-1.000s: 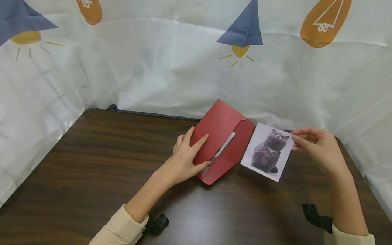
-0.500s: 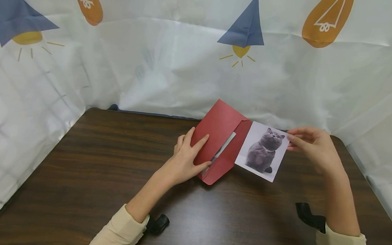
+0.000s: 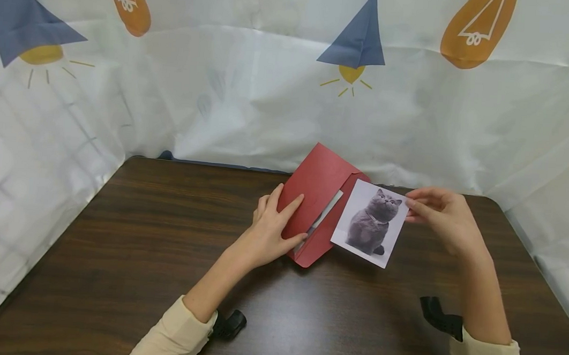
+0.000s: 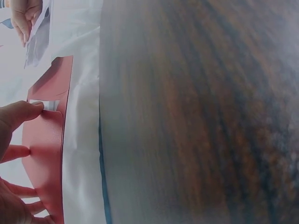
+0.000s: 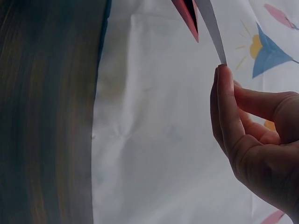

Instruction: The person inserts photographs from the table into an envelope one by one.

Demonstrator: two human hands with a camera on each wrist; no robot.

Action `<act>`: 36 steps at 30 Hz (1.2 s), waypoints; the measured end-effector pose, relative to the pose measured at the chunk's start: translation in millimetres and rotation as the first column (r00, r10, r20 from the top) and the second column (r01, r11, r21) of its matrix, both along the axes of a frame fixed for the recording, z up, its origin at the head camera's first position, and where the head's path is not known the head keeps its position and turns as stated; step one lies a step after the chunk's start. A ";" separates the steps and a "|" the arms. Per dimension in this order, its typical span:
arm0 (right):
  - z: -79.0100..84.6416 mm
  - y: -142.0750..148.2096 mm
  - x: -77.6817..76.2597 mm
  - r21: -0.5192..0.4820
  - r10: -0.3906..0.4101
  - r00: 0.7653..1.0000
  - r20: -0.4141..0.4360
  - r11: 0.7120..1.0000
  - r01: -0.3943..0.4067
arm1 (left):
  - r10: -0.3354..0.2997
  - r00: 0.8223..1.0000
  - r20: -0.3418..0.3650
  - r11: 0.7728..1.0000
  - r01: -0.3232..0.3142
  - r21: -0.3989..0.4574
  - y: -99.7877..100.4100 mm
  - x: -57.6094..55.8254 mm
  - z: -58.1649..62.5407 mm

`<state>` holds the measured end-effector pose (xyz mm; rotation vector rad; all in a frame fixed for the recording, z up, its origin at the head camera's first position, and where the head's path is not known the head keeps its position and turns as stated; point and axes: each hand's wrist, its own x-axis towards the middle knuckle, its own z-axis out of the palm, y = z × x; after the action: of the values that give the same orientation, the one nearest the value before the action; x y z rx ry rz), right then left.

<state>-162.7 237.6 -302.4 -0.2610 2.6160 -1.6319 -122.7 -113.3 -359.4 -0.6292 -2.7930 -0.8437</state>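
My left hand (image 3: 269,233) grips a red envelope (image 3: 319,179), its fingers spread over the face and the thumb at the opening. Inside the mouth a strip of white paper (image 3: 330,206) shows. The left wrist view has the envelope (image 4: 46,140) above the line of the table's far edge. A square white photo card (image 3: 371,225) with a grey cat on it is pinched at its upper right corner by my right hand (image 3: 444,218). The card's left side overlaps the envelope's flap in the head view; seen by the right wrist camera, the card (image 5: 212,30) is nearly edge-on.
Below both hands lies a dark wood-grain table (image 3: 140,261). A white curtain (image 3: 250,100) printed with lamps and bulbs hangs right behind its far edge. Black mounts (image 3: 230,325) sit at each wrist, by the cream sleeves (image 3: 175,332).
My right hand has carried the cat card leftward, from just beside the envelope to where it overlaps the flap. My left hand and the envelope have stayed almost still.
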 end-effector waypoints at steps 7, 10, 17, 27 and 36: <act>-2.8 -8.5 1.8 -0.028 0.013 1.000 0.015 1.000 -0.012 | 0.001 1.000 0.000 1.000 -0.001 0.008 0.4 0.3 -1.0; -4.8 -11.6 1.8 -0.042 0.013 0.999 0.039 0.999 -0.012 | 0.005 1.000 -0.004 1.000 -0.005 0.010 0.3 1.0 -1.1; -7.6 -15.6 0.2 -0.075 0.011 0.998 0.066 0.997 -0.006 | 0.008 1.000 -0.004 1.000 -0.008 0.011 1.6 1.4 -0.1; -7.0 -17.9 -0.7 -0.084 0.011 0.997 0.073 0.996 -0.004 | 0.013 1.000 0.001 1.000 -0.013 0.008 2.2 1.3 0.2; -10.3 -25.2 -0.8 -0.109 0.008 0.996 0.088 0.994 0.001 | 0.014 1.000 -0.008 1.000 -0.014 -0.003 4.6 1.4 -0.3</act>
<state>-163.4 212.4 -312.7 -0.1928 2.4655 -1.7453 -121.4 -108.7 -359.8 -0.6120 -2.7886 -0.8327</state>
